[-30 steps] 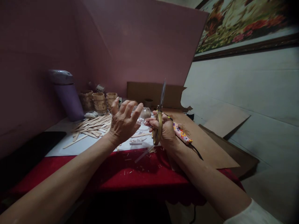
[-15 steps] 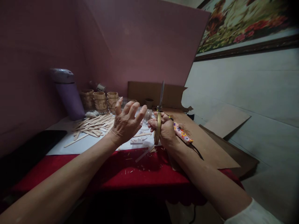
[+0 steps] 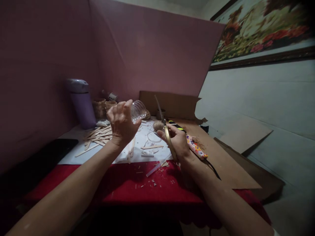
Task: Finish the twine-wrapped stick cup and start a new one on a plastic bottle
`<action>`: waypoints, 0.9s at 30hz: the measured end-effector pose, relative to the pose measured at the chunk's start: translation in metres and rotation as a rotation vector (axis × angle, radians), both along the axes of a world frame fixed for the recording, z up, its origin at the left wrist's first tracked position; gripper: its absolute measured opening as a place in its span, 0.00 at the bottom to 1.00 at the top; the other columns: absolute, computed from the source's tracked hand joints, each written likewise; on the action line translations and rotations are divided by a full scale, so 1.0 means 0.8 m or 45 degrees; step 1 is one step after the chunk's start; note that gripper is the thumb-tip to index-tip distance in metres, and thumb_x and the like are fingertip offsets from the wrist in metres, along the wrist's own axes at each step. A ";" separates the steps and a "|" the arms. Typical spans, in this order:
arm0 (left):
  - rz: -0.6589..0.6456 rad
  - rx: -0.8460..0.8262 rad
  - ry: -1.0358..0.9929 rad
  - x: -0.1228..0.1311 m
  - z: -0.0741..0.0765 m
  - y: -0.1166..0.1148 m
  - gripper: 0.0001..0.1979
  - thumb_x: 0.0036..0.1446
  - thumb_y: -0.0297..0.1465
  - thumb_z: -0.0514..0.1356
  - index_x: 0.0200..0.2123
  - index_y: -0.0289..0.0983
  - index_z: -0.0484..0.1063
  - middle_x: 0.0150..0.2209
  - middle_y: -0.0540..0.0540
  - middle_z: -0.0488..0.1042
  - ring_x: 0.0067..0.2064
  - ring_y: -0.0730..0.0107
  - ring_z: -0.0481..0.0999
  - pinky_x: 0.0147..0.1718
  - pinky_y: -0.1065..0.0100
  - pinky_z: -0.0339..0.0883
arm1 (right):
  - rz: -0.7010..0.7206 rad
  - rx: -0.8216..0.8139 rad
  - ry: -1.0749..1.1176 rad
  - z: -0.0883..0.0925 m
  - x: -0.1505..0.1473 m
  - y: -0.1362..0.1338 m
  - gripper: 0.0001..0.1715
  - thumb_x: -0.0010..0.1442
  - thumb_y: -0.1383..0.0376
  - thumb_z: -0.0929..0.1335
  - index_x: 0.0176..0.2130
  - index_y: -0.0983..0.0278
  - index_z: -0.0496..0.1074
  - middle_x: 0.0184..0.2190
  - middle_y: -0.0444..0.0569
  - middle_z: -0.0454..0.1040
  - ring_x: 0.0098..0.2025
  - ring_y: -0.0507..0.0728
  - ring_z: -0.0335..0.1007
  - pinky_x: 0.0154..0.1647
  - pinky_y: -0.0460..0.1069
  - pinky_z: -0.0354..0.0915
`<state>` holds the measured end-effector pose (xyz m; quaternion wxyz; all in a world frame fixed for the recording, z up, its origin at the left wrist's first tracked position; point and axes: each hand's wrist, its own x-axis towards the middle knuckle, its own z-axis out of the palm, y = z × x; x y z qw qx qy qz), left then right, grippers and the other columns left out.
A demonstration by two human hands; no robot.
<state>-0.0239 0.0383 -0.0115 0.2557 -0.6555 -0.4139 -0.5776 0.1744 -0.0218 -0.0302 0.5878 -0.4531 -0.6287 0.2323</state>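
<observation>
My left hand [image 3: 123,122] is closed round a clear, ribbed plastic bottle piece [image 3: 138,110], raised above the table with its side toward the right. Part of the piece is hidden by the hand. Scissors [image 3: 167,136] with gold-coloured handles are in my right hand [image 3: 179,140], their blades pointing up and away. Just beyond the scissors lies a ball of twine [image 3: 158,126], a loose strand curling on the white paper [image 3: 93,156]. Wooden craft sticks [image 3: 100,133] are heaped left of my left hand.
Several stick-covered cups [image 3: 99,108] and a purple bottle [image 3: 83,106] stand at the back left. A flower-patterned glue gun [image 3: 196,147] and a black-and-yellow tool [image 3: 177,125] lie at right by cardboard [image 3: 225,167]. A glue stick [image 3: 153,170] rests on the red cloth [image 3: 115,183].
My left hand has taken hold of the plastic bottle piece and moved left with it. The scissors have tilted, their blades now leaning left. The view has shifted slightly.
</observation>
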 end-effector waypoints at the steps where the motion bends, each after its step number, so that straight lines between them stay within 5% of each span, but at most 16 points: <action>1: 0.024 0.012 -0.015 -0.004 0.003 0.001 0.32 0.52 0.36 0.66 0.60 0.41 0.63 0.55 0.35 0.72 0.58 0.41 0.68 0.59 0.43 0.52 | -0.080 0.027 -0.175 0.000 0.000 -0.003 0.26 0.49 0.47 0.76 0.41 0.61 0.77 0.30 0.45 0.78 0.33 0.58 0.75 0.33 0.50 0.66; 4: 0.090 0.050 -0.029 -0.013 0.009 0.001 0.31 0.52 0.36 0.67 0.59 0.43 0.64 0.55 0.36 0.72 0.58 0.41 0.67 0.59 0.41 0.52 | -0.384 0.073 -0.615 0.000 -0.002 -0.011 0.31 0.49 0.44 0.76 0.45 0.60 0.76 0.27 0.46 0.79 0.32 0.60 0.76 0.31 0.50 0.62; 8: 0.104 0.014 -0.030 -0.019 0.013 -0.001 0.30 0.51 0.29 0.65 0.58 0.42 0.65 0.56 0.36 0.70 0.60 0.40 0.65 0.60 0.38 0.50 | -0.544 0.219 -0.859 -0.002 -0.004 -0.017 0.28 0.53 0.42 0.73 0.44 0.58 0.76 0.25 0.45 0.79 0.29 0.59 0.76 0.28 0.48 0.56; 13: 0.081 0.039 -0.016 -0.021 0.015 -0.001 0.32 0.49 0.23 0.61 0.59 0.43 0.65 0.57 0.36 0.70 0.61 0.40 0.63 0.60 0.36 0.51 | -0.578 0.423 -0.983 -0.005 -0.002 -0.017 0.24 0.55 0.44 0.73 0.43 0.58 0.77 0.30 0.47 0.81 0.34 0.58 0.78 0.31 0.48 0.57; 27: 0.088 0.082 0.031 -0.021 0.013 -0.003 0.30 0.50 0.23 0.59 0.58 0.43 0.66 0.56 0.37 0.70 0.61 0.42 0.63 0.58 0.39 0.55 | -0.679 0.449 -1.266 -0.006 -0.005 -0.021 0.20 0.59 0.52 0.71 0.46 0.61 0.77 0.33 0.51 0.81 0.34 0.58 0.76 0.30 0.50 0.52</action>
